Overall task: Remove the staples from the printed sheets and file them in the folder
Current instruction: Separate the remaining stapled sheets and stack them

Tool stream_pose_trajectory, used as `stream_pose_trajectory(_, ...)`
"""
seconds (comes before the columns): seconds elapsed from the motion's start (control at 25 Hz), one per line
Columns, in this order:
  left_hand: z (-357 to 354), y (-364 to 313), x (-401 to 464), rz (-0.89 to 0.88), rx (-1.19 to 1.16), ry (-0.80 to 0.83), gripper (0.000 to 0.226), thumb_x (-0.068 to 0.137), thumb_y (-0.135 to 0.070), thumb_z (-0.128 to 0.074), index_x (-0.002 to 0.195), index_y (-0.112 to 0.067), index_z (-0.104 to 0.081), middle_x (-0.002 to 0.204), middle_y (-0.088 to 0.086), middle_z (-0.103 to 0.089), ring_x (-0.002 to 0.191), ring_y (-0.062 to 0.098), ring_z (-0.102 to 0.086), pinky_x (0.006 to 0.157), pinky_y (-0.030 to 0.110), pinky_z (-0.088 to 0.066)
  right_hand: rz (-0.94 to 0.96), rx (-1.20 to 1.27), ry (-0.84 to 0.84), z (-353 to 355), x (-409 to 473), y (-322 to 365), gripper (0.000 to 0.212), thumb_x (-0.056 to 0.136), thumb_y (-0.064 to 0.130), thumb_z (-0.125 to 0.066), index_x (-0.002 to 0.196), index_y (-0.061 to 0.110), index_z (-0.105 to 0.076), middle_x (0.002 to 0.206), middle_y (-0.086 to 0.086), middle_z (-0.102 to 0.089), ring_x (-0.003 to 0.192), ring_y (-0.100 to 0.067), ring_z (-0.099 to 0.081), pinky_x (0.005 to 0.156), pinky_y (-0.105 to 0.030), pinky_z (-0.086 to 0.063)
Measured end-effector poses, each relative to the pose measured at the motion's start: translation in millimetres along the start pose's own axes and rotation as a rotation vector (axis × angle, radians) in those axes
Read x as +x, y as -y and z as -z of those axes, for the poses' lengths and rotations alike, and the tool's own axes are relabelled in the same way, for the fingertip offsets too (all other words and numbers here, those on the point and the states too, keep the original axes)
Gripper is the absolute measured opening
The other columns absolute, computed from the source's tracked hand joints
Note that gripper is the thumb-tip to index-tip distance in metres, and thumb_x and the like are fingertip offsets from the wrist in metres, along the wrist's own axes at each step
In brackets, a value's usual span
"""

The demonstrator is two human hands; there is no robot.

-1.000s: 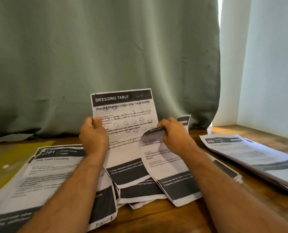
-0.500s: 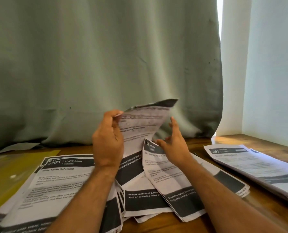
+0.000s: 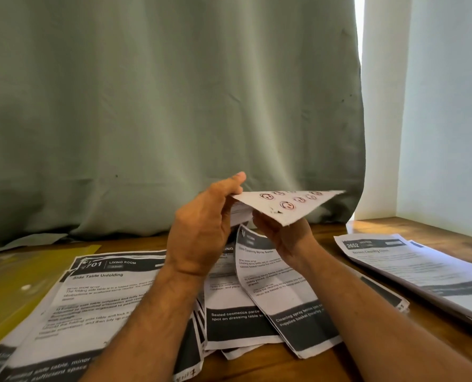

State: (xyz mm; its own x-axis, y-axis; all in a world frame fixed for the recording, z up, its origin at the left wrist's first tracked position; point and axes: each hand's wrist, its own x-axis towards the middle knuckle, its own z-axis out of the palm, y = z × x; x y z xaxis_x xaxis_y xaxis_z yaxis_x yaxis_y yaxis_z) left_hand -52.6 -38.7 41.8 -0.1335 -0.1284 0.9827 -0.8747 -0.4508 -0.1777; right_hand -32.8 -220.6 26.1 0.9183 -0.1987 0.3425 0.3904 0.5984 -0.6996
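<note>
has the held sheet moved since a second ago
Yes. The held sheet stood upright facing the camera; now it is tipped almost flat, back side up, its far corner nearer the curtain's right edge.

Center frame: left hand (image 3: 201,230) and right hand (image 3: 281,232) hold stapled sheets (image 3: 281,204) nearly flat above loose printed sheets (image 3: 257,299) on table (image 3: 284,365); yellow folder (image 3: 11,288) far left.
</note>
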Motion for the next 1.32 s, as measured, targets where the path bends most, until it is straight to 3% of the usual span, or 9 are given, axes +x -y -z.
stream_pose_trajectory(0.12, 1, -6, 4, -0.046, 0.001, -0.003, 0.028, 0.108, -0.040, -0.037, 0.124, -0.019, -0.044, 0.118, 0.008, -0.072, 0.090, 0.021, -0.074, 0.066, 0.030, -0.063, -0.019, 0.037, -0.028, -2, -4, 3, 0.020, 0.104, 0.019, -0.043, 0.107, 0.009, -0.060, 0.094, -0.014, -0.073, 0.090, -0.028, -0.071, 0.086, -0.043, -0.058)
stream_pose_trajectory(0.28, 3, -3, 3, 0.149, 0.088, -0.052, 0.035, 0.105, -0.052, -0.034, 0.125, -0.023, -0.040, 0.098, 0.008, -0.073, 0.071, 0.023, -0.072, 0.051, 0.034, -0.061, 0.054, -0.017, -0.046, 0, -4, 5, 0.027, 0.097, -0.001, -0.049, 0.122, -0.002, -0.057, 0.121, -0.023, -0.066, 0.115, -0.035, -0.062, 0.091, -0.042, -0.057)
stream_pose_trajectory(0.36, 4, -1, 0, 0.190, 0.149, -0.060, 0.036, 0.103, -0.047, -0.039, 0.128, -0.022, -0.035, 0.093, 0.012, -0.072, 0.065, 0.024, -0.070, 0.050, 0.034, -0.060, 0.108, -0.126, -0.094, -2, -4, 9, 0.025, 0.096, 0.005, -0.057, 0.121, 0.003, -0.060, 0.118, -0.022, -0.068, 0.102, -0.032, -0.068, 0.083, -0.041, -0.061)
stream_pose_trajectory(0.48, 9, 2, 3, 0.348, 0.104, -0.079, 0.039, 0.104, -0.038, -0.044, 0.139, -0.029, -0.028, 0.109, 0.006, -0.067, 0.079, 0.022, -0.071, 0.056, 0.039, -0.063, 0.214, -0.349, -0.094, -8, -7, 17, 0.017, 0.094, 0.021, -0.064, 0.110, 0.015, -0.068, 0.106, -0.010, -0.074, 0.090, -0.027, -0.071, 0.079, -0.040, -0.059)
stream_pose_trajectory(0.68, 12, 9, 7, 0.589, -0.058, -0.073, 0.064, 0.104, -0.029, -0.051, 0.158, -0.037, -0.019, 0.109, -0.021, -0.057, 0.086, 0.004, -0.068, 0.066, 0.019, -0.060, 0.242, -0.417, -0.012, -11, -18, 29, 0.023, 0.095, 0.023, -0.061, 0.113, 0.009, -0.064, 0.101, -0.007, -0.076, 0.089, -0.028, -0.074, 0.073, -0.042, -0.062)
stream_pose_trajectory(0.88, 15, 35, -2, 0.965, -0.172, -0.092, 0.034, 0.101, -0.020, -0.059, 0.134, -0.029, -0.056, 0.114, -0.013, -0.068, 0.099, 0.009, -0.069, 0.085, 0.037, -0.061, 0.024, -0.474, 0.026, -7, -13, 23, 0.023, 0.097, 0.019, -0.059, 0.115, 0.005, -0.065, 0.105, -0.016, -0.074, 0.094, -0.036, -0.072, 0.083, -0.049, -0.059)
stream_pose_trajectory(0.96, 18, 42, -8, 1.044, -0.145, -0.104, 0.031, 0.101, -0.019, -0.059, 0.131, -0.025, -0.058, 0.118, -0.008, -0.069, 0.098, 0.012, -0.067, 0.084, 0.035, -0.060, -0.087, -0.533, 0.102, -6, -11, 20, 0.025, 0.097, 0.009, -0.055, 0.121, 0.008, -0.063, 0.108, -0.014, -0.074, 0.098, -0.036, -0.071, 0.089, -0.052, -0.057)
stream_pose_trajectory(1.08, 20, 50, -15, 1.113, -0.104, -0.151, 0.029, 0.101, -0.018, -0.059, 0.130, -0.022, -0.059, 0.119, -0.005, -0.067, 0.092, 0.010, -0.064, 0.069, 0.021, -0.052, -0.273, -0.601, 0.250, -2, -11, 20, 0.050, 0.086, -0.012, -0.054, 0.129, 0.015, -0.057, 0.115, -0.012, -0.072, 0.106, -0.035, -0.068, 0.089, -0.049, -0.057)
stream_pose_trajectory(1.32, 23, 59, -25, 1.182, 0.014, -0.146, 0.031, 0.100, -0.017, -0.060, 0.131, -0.016, -0.059, 0.124, 0.003, -0.068, 0.098, 0.015, -0.063, 0.071, 0.025, -0.049, -0.677, -0.655, 0.487, 13, -10, 24, 0.075, 0.083, -0.029, -0.041, 0.142, 0.018, -0.045, 0.134, -0.026, -0.057, 0.123, -0.044, -0.056, 0.080, -0.052, -0.056)
